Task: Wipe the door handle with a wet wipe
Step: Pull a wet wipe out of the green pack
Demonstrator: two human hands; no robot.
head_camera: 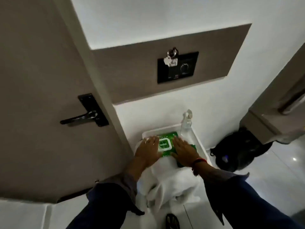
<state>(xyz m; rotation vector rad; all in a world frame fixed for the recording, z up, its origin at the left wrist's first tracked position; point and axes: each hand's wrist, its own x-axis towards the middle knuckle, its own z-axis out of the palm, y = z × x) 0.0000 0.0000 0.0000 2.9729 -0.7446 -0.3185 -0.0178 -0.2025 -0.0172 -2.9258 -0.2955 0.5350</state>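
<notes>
A green pack of wet wipes (166, 138) with a white lid lies in a white tray (200, 142) low against the wall. My left hand (147, 150) rests flat on the pack's left side, fingers spread. On the right side of the pack my right hand (184, 152) lies flat as well, a red thread on its wrist. The lid looks closed. The black lever door handle (77, 119) on its black plate sits on the grey-brown door (41, 80), up and to the left of my hands.
A clear spray bottle (186, 123) stands in the tray's back right corner. White cloth (171, 182) spills over the tray's front. A black bag (239, 151) lies on the glossy floor to the right. A black switch panel with hanging keys (171, 58) is on the wall above.
</notes>
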